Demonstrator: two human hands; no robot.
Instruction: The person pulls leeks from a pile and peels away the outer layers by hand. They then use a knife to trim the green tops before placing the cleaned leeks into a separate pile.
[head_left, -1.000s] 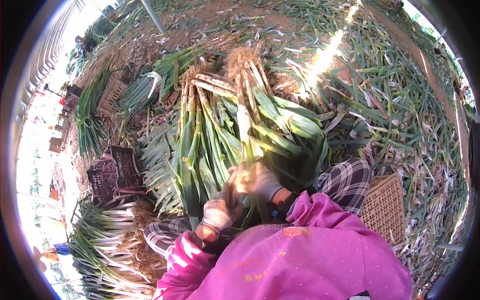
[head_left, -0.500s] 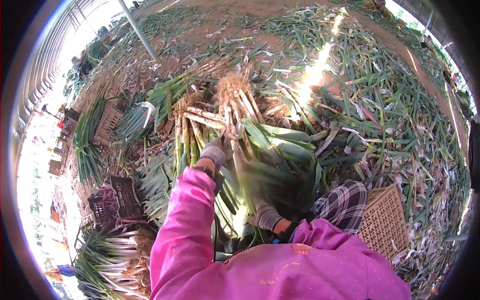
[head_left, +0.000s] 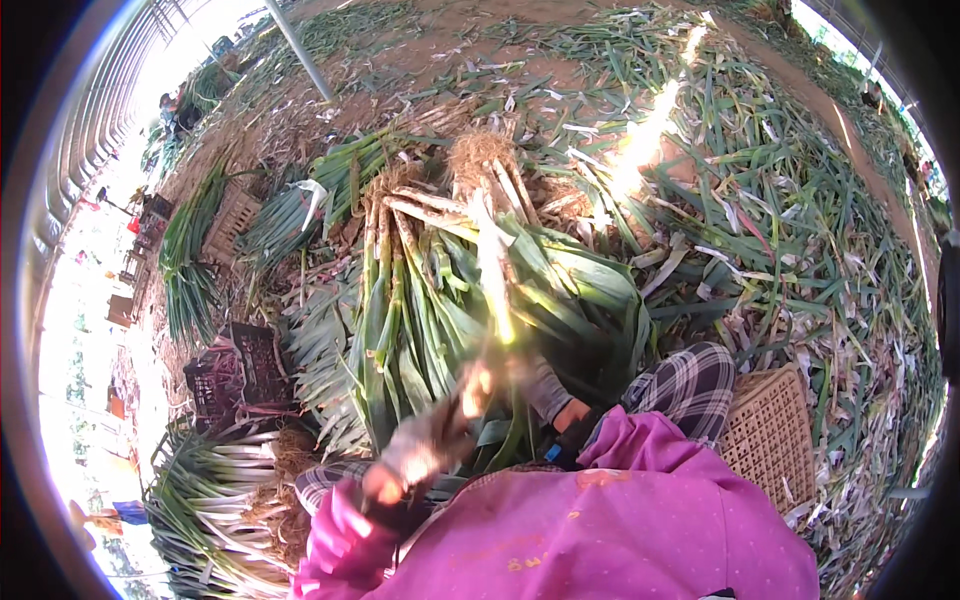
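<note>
In front of me a long green onion (head_left: 494,255) points away from my body, its pale stalk and roots outward. Its green end meets my right hand (head_left: 540,385), which wears a grey glove and seems closed around it, though the fingers are partly hidden. Close beside it on the left, my gloved left hand (head_left: 430,435) is smeared by motion; whether anything is between its fingers I cannot make out. Beneath lies a spread pile of green onions (head_left: 400,300), roots on the far side, leaves toward me.
A tan plastic basket (head_left: 770,430) stands by my right knee. At left are a dark crate (head_left: 250,365), a bundle of cleaned green onions (head_left: 230,500) and further leafy bunches (head_left: 195,260). Loose leaf scraps (head_left: 790,240) cover the ground at right. A metal post (head_left: 300,50) rises farther off.
My left hand has moved from the pale stalks down toward my body and left. My right hand has risen slightly. The view has shifted a little.
</note>
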